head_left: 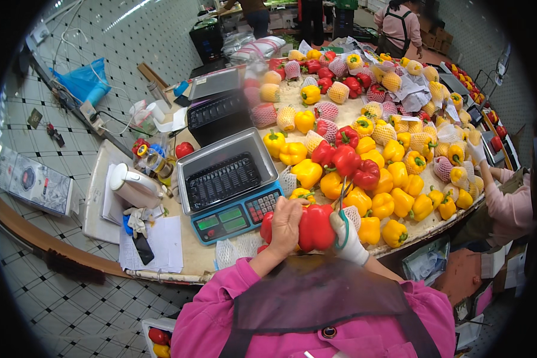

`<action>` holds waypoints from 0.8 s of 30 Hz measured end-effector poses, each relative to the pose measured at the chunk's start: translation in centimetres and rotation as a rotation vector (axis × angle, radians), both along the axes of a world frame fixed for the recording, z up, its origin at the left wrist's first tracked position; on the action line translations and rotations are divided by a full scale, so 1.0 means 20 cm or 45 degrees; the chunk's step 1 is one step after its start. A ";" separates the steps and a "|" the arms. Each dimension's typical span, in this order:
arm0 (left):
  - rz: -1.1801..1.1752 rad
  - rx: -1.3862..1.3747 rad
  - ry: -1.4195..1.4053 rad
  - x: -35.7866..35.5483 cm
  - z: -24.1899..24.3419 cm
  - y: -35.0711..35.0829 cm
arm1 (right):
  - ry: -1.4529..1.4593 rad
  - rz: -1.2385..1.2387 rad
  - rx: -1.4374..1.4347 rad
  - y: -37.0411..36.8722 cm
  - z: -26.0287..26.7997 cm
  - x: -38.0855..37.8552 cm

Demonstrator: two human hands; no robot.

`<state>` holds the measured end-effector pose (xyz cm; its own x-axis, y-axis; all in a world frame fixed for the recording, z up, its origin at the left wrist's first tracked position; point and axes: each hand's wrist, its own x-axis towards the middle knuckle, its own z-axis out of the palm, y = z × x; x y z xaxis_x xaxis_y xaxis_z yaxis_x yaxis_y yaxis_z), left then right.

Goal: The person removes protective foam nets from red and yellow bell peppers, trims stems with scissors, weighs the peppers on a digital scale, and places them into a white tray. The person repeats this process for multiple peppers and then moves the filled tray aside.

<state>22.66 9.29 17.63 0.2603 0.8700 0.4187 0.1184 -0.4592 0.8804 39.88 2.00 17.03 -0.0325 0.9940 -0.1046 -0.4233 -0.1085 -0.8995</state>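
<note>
My left hand [286,223], bare, is at the near table edge, fingers raised against the left side of a red bell pepper [315,227]; whether it grips the pepper is hard to tell. In a white glove, my right hand [350,239] holds scissors [343,215] with green handles, blades pointing away from me beside the pepper. Another red pepper [266,227] lies partly hidden behind my left hand. Beyond my hands sit red peppers [346,160] and many yellow bell peppers [381,205]. A blue digital scale [238,215] stands to the left, with a black plastic tray [223,180] on its metal pan.
Stacked black trays [219,116] stand behind the scale. At left are an electric kettle [134,185], a phone [143,249], papers [170,241] and a glove [137,221]. A co-worker's gloved hand [476,150] reaches in at the right. Foam-netted peppers [385,133] spread across the table.
</note>
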 end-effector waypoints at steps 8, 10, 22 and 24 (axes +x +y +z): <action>-0.338 -0.850 -0.334 0.02 -0.15 -0.08 | 0.715 -0.112 -0.232 0.04 -0.08 -0.04; -0.555 -1.265 -0.710 0.03 -0.15 -0.10 | 0.363 -0.275 -0.191 0.05 -0.11 -0.02; -0.235 -0.552 -0.258 0.01 -0.13 -0.05 | 0.259 -0.092 -0.130 0.04 -0.06 -0.02; -0.242 -0.591 -0.316 0.01 -0.13 -0.06 | 0.400 -0.053 -0.175 0.05 -0.06 -0.03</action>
